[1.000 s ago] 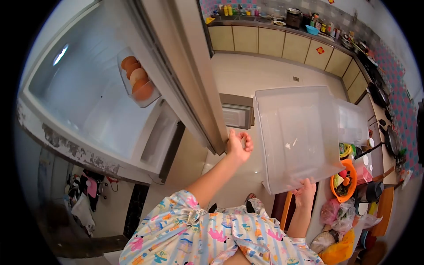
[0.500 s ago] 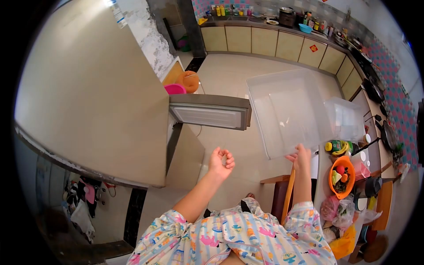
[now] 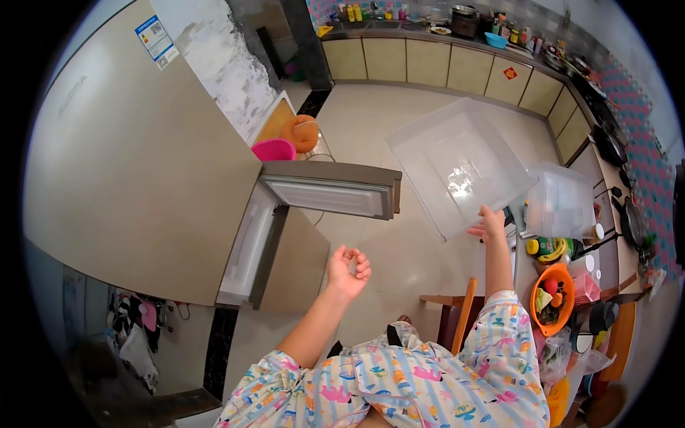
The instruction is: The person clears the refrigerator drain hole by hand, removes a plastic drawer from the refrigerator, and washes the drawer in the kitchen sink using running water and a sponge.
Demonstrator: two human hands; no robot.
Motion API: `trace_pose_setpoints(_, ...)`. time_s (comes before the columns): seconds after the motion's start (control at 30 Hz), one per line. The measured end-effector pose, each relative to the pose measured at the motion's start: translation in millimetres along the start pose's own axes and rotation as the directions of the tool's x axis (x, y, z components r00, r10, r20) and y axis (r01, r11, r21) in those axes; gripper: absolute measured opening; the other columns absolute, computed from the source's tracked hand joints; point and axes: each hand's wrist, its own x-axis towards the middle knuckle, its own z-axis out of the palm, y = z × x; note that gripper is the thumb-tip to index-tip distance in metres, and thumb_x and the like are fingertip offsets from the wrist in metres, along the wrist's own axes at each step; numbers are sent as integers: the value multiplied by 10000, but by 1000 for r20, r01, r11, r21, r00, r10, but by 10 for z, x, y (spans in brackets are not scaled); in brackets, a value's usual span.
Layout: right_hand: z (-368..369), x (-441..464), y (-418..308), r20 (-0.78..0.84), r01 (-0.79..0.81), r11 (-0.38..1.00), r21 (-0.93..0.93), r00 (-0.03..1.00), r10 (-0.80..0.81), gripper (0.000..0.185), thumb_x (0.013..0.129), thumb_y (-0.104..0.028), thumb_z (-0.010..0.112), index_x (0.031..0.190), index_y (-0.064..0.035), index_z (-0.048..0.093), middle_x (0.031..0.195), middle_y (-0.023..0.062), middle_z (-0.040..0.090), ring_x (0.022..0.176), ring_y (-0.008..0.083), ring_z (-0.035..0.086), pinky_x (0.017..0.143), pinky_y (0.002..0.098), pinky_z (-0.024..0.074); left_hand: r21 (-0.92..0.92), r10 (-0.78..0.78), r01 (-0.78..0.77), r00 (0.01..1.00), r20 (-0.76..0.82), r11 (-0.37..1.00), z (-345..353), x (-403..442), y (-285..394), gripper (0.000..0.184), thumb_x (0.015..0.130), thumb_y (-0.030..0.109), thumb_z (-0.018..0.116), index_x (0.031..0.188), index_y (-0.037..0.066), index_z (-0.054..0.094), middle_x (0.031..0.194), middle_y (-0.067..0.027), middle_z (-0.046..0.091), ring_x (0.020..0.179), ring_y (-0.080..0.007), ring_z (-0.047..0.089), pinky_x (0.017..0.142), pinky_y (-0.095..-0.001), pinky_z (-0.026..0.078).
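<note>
A large clear plastic drawer (image 3: 457, 160) hangs tilted over the floor in front of me. My right hand (image 3: 489, 222) grips it at its near edge, by the right corner. My left hand (image 3: 348, 272) is raised in front of my body with its fingers curled loosely closed. I see nothing held in it, only a small pale gap inside the curl. To the left of that hand, a fridge (image 3: 157, 164) has an upper door (image 3: 328, 189) and a lower door (image 3: 292, 267) swung open. Beyond my right hand, a second clear plastic bin (image 3: 560, 200) rests on the table.
Along the right, the table holds an orange basket (image 3: 553, 324) of vegetables, a green bottle (image 3: 553, 247) and plastic bags (image 3: 556, 357). A wooden chair (image 3: 465, 314) stands close to my right arm. Kitchen cabinets (image 3: 428, 63) line the back; a pink basin (image 3: 274, 149) sits behind the fridge door.
The drawer has turned and moved slightly away from me, with my right hand reaching farther forward. My left hand has dropped a little. My view has shifted, revealing more of the fridge's white interior.
</note>
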Motion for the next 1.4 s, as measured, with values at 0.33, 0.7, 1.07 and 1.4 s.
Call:
trace_pose_setpoints(0.33,59,-561,112,97,33,989,-143,995,-20,397,726,-127,545,1092,5,463,903,163,566,607,294,626,488,430,565,-25,11,-11,1000,-7,1000,28,-97,69,315,966,312,399,777,81,499,669,-64,467,540,-159,391,442,-264,287)
trace_pose_setpoints(0.7,339,-1471,655,344,-150,970,-194,915,210,476,740,-99,540,1177,49,421,1024,178,548,774,297,650,540,436,585,-60,5,-3,999,40,998,-223,-560,367,308,962,298,395,772,74,491,671,-65,469,540,-160,396,440,-262,287)
trace_pose_setpoints(1.07,777,-2121,870,234,-123,992,-29,964,126,521,754,-70,512,1261,-2,409,1059,151,548,817,295,644,527,424,588,-124,-59,61,998,18,990,-753,-555,878,315,964,293,392,779,66,507,664,-61,463,524,-149,374,438,-261,286)
trace_pose_setpoints(1.4,739,-1089,685,184,-129,989,76,976,113,664,738,-48,526,1363,-36,301,1173,181,516,842,270,618,380,343,507,45,-60,63,996,-68,997,202,524,943,298,978,283,392,859,55,543,722,-65,481,603,-167,418,471,-256,312)
